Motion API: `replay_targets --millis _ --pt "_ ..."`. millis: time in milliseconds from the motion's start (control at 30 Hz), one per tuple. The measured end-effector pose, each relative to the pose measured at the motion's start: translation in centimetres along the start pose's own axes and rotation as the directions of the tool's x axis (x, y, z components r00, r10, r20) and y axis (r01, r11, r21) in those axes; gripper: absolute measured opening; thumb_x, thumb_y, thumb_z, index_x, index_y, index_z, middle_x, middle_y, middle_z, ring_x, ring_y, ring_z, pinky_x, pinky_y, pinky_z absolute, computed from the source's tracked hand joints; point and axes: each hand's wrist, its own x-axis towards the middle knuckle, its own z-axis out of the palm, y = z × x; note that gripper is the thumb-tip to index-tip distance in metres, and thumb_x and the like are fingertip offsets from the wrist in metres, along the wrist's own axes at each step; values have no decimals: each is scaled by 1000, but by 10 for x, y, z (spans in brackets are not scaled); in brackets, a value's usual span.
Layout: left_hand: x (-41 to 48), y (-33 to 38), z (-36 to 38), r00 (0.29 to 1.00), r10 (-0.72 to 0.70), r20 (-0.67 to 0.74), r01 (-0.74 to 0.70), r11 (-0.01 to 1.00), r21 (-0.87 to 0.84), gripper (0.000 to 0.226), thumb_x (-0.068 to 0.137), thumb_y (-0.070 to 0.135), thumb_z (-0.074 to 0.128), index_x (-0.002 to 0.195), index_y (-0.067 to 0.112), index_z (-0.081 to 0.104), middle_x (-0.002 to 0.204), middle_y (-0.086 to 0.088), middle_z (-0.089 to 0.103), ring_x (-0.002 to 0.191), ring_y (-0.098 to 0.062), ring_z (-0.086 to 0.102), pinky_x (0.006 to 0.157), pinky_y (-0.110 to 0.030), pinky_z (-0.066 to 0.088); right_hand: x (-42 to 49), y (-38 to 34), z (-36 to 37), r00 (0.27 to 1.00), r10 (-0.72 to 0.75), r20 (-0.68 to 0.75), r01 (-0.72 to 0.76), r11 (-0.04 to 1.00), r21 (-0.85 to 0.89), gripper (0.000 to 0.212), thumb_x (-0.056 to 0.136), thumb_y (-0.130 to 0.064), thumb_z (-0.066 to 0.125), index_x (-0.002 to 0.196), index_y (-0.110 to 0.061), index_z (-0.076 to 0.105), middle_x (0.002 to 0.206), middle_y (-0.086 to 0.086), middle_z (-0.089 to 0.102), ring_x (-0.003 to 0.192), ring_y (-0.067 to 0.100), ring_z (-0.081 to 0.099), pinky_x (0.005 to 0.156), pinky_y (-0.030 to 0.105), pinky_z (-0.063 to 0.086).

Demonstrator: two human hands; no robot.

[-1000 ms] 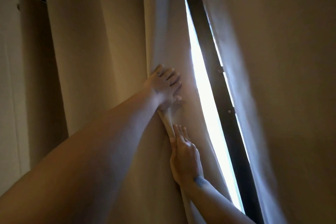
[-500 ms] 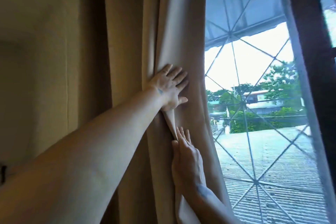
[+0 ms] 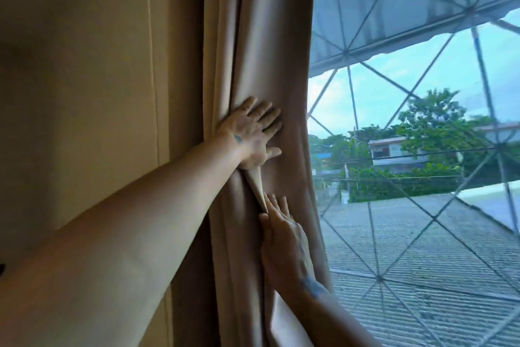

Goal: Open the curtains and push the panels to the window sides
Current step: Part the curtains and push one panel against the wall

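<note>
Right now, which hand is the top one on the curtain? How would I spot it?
Find the bright window with the criss-cross grille; just left of it hangs the bunched beige curtain. The left hand lies flat on its folds, fingers spread toward the glass. It sits higher than the right hand, whose fingers point up along a fold instead.

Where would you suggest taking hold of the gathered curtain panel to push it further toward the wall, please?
Probably along the panel's free right edge, coming from the window side. The folds run vertically and are bunched leftward, so flat palms, as the left hand and right hand lie now, press them together rather than pull them apart.
</note>
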Motion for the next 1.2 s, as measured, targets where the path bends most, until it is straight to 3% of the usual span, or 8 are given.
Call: replay_targets --millis 167,500,967,1033,1133,1200 --pt "-14 -36 59 999 9 49 -11 999 33 66 97 54 14 153 19 6 162 -3 -3 149 -21 -5 119 -43 -5 12 -15 67 1000 10 26 -11 999 43 53 83 -27 23 133 -18 38 143 4 42 140 20 22 111 39 31" --pt "-30 -73 112 996 -27 87 21 998 65 67 98 53 13 153 17 3 162 -4 -4 148 -22 -8 119 -42 -7 30 -19 142 1000 23 9 -24 982 188 51 83 -24 27 130 -14 44 139 10 47 138 30 24 112 51 28" --pt "-35 -61 92 996 -16 85 14 1000 14 65 98 51 11 153 17 2 162 -4 -5 148 -21 -9 119 -40 -8 23 -17 122 996 28 81 -33 998 54 56 81 -29 22 134 -18 36 144 8 40 140 27 20 114 44 26" --pt "-34 -56 86 998 -10 62 10 1000 -2 65 99 51 11 153 16 2 162 -3 -4 149 -21 -8 119 -40 -7 20 -16 111 996 15 91 -18 999 30 57 84 -35 19 135 -17 34 146 7 39 140 25 20 114 42 26" --pt "-33 -46 74 999 -4 33 6 998 -69 65 99 50 13 153 14 2 162 -3 -5 149 -20 -7 119 -40 -5 13 -10 86 996 -39 85 42 998 -35 71 85 -58 4 136 -17 32 147 8 37 140 22 21 114 41 25" --pt "-32 -37 68 1000 -11 -1 11 992 -127 65 99 49 13 153 14 2 162 -3 -5 149 -20 -7 119 -40 -5 6 -3 62 995 -42 91 52 993 -105 61 89 -52 12 137 -18 29 149 7 31 141 20 17 115 43 24"
